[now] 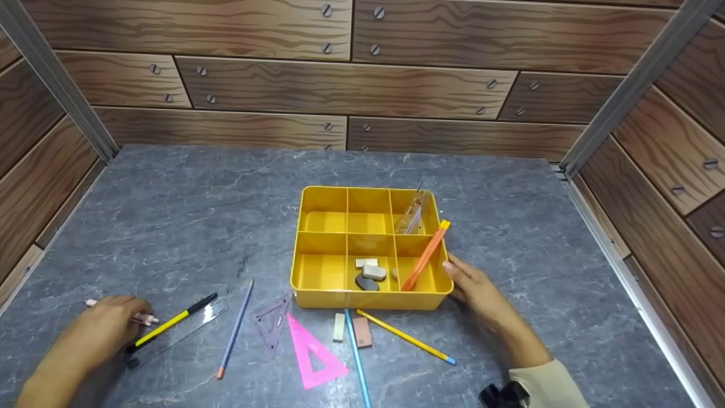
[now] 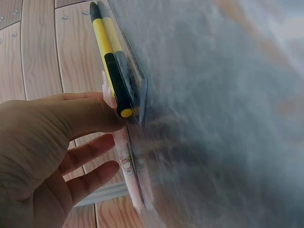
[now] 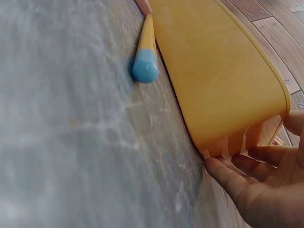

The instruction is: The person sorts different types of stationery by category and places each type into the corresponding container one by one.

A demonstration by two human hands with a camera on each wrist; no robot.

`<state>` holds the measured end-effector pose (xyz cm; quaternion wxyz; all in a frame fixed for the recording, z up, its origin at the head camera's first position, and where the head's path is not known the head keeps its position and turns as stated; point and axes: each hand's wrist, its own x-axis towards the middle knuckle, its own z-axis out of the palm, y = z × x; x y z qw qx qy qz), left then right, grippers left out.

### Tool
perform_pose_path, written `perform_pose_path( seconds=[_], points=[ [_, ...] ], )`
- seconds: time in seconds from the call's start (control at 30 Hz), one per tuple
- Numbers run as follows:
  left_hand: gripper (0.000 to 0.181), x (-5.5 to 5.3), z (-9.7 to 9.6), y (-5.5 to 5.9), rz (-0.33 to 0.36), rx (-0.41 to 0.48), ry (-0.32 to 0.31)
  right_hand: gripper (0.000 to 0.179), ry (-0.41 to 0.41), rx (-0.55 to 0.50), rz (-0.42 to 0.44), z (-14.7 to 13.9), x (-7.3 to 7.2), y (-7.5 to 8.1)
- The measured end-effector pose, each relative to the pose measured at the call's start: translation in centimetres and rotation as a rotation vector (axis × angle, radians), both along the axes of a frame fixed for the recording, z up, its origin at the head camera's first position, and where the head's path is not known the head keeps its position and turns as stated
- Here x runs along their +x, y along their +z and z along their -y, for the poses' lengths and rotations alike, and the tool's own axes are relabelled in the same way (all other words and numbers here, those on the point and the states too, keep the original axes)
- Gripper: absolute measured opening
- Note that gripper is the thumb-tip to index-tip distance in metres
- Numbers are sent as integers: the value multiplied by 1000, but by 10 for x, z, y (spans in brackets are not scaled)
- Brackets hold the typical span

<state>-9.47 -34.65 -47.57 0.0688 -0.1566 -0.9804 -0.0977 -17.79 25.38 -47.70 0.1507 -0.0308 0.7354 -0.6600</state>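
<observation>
My left hand [image 1: 110, 323] is low at the left, its thumb and forefinger pinching a pale pink pen [image 2: 128, 166] that lies on the table. Right beside it, a yellow and black pen [image 1: 175, 320] lies on a clear ruler [image 1: 187, 334], its end close to the thumb. My right hand [image 1: 481, 294] rests against the right side of a yellow divided box [image 1: 371, 300], fingertips on the outer wall and thumb at the rim. The box holds orange pencils [image 1: 425, 258], several erasers [image 1: 374, 272] and a clear set square [image 1: 410, 218].
Before the box lie a pink set square [image 1: 317, 374], a clear purple-tinted set square [image 1: 272, 326], a purple pencil [image 1: 235, 331], a blue pencil [image 1: 357, 360], a yellow pencil [image 1: 405, 336], a pale eraser [image 1: 338, 327] and a reddish eraser [image 1: 362, 334]. Wood-patterned panels [image 1: 351, 90] enclose the table.
</observation>
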Motion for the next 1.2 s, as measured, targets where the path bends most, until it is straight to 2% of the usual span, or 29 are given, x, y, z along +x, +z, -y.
perform_pose_path(
  seconds=[0.13,0.57,0.77,1.0,1.2],
  points=[
    [25,-1,-3,2,19,2,6,64,-9,8,-6,0,0,0],
    [22,-8,-15,11,-32,29,-23,64,-16,8,-4,0,1,0],
    [23,-17,-29,14,-119,44,-78,64,-11,-12,-1,0,0,0],
    [24,-29,-51,24,-106,65,-122,65,-12,-7,3,1,0,0],
    [23,-38,-69,34,-156,106,-142,64,-18,-2,2,1,1,0]
  ],
)
